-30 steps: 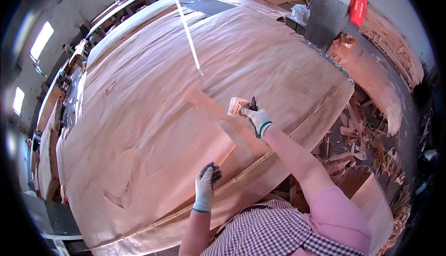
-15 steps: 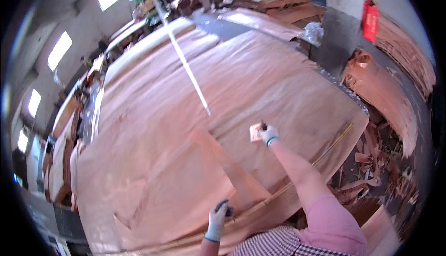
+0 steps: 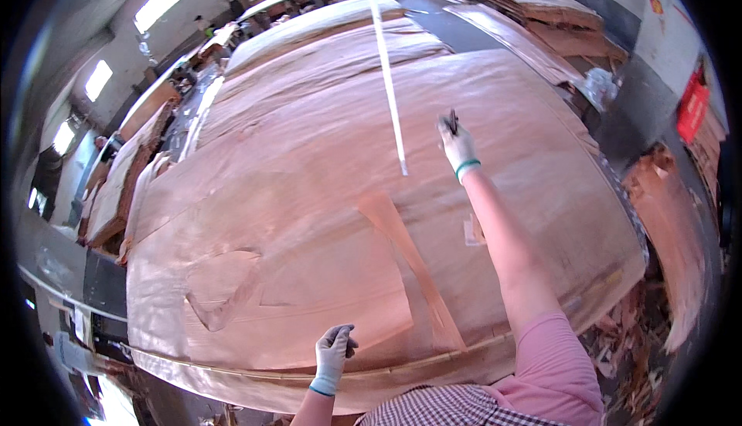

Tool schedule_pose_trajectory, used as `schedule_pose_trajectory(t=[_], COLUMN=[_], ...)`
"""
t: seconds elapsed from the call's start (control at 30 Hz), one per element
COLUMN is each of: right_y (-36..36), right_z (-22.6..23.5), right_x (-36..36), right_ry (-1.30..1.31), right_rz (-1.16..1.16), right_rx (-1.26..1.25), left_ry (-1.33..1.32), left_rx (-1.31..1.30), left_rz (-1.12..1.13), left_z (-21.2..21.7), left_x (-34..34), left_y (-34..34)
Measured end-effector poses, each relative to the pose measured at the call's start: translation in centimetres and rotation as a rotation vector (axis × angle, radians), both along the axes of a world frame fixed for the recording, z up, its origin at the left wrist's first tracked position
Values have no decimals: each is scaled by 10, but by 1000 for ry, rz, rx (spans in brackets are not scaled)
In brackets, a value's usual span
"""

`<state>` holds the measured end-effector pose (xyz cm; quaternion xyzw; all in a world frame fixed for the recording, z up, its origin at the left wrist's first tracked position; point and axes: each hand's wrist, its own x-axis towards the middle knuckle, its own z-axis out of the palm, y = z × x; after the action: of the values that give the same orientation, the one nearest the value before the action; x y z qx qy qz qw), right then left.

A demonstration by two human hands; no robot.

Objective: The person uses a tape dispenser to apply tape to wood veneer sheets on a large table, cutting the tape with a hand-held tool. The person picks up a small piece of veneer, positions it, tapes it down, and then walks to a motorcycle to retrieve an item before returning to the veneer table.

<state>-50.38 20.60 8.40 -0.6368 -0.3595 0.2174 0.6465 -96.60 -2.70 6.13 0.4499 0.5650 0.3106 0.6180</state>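
Observation:
A broad, pinkish-tan wood veneer sheet point(image 3: 309, 194) lies before me. Over its far right part reaches my right hand point(image 3: 458, 144), in a white glove with a green cuff. Its fingers are closed around a small dark hand tool point(image 3: 453, 120), whose kind I cannot make out. My left hand point(image 3: 332, 358), in a white glove with grey fingertips, hovers by the near edge with fingers loosely bent and nothing visible in them. Between the hands lies a narrow veneer strip point(image 3: 421, 271), beside a larger veneer piece point(image 3: 332, 302). A small pale patch point(image 3: 471, 231) shows beside my right forearm.
A white strip point(image 3: 386, 78) comes down from above, ending over the sheet. A thin rod point(image 3: 309, 376) runs along the near edge. Veneer stacks point(image 3: 541, 5) stand at the back; torn scraps point(image 3: 626, 349) litter the right side. A red bag-like item point(image 3: 693, 105) hangs on a pillar.
My right hand has moved far forward, away from the small pale patch, which stays on the sheet. My left hand remains near the front edge. The whole view has turned leftward.

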Motion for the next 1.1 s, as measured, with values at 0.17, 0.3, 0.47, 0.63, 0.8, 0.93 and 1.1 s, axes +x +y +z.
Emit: schedule_pose_trajectory(t=[0.17, 0.3, 0.47, 0.63, 0.8, 0.93, 1.1], right_y=[135, 97, 8, -2, 1, 7, 19], right_z=[77, 138, 182, 203, 204, 185, 178], right_x=[-29, -58, -96, -101, -95, -127, -159], right_ry=[-108, -38, 189, 133, 64, 260, 675], right_rz=[31, 335, 687, 599, 623, 762, 581], right_rx=[135, 319, 325, 385, 293, 399, 688], left_ry=[77, 448, 342, -514, -470, -426, -662], left_rx=[447, 878, 1290, 930, 794, 692, 698], left_rz=[-18, -153, 34, -114, -178, -244, 213], left_z=[35, 81, 149, 211, 233, 228, 211], left_x=[21, 73, 159, 205, 190, 185, 193], left_y=[63, 140, 213, 233, 215, 200, 200])
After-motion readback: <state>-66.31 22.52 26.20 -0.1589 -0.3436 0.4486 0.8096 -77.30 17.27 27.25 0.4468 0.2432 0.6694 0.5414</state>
